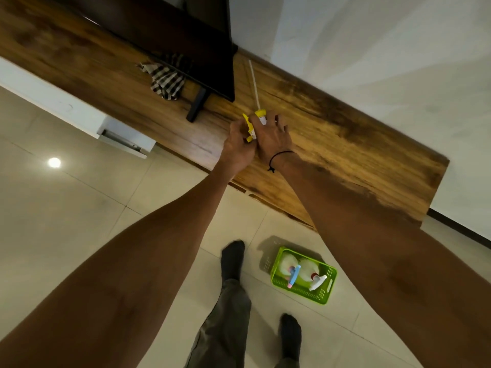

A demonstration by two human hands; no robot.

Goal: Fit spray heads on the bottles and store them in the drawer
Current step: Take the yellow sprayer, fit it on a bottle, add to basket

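Note:
A yellow spray head (249,126) with a long white dip tube (254,83) is held over the wooden cabinet top (332,134). My left hand (239,144) grips its trigger end. My right hand (272,138) curls round its yellow collar (261,114), the tube pointing away toward the wall. On the floor stands a green basket (328,294) with two white bottles; one carries a blue and pink spray head (294,276), the other a white and red spray head (317,281). A white drawer (125,140) stands slightly open at the left.
A black TV (186,35) on a black foot (196,107) stands on the cabinet, with a checked cloth (166,79) beside it. My socked feet (232,258) stand on the pale tiled floor near the basket. A white wall lies behind the cabinet.

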